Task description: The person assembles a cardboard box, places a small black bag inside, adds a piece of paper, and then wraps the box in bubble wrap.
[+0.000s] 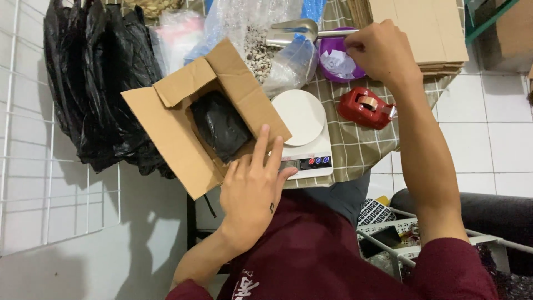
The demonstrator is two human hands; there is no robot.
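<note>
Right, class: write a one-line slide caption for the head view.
Left hand steadies an open cardboard box holding a black bag, while the right hand reaches into a purple bowl beyond a white scale.

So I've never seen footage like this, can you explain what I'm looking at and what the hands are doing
This is one picture from a camera worn on a person's head, looking down at their own two bare hands; there is no machine. The left hand rests on the edge of an open brown cardboard box with a black plastic bag inside. The right hand reaches to a purple round bowl holding white paper scraps; whether it grips any is unclear. On the checked tablecloth also lie a white kitchen scale, a red tape dispenser and a metal scoop.
</note>
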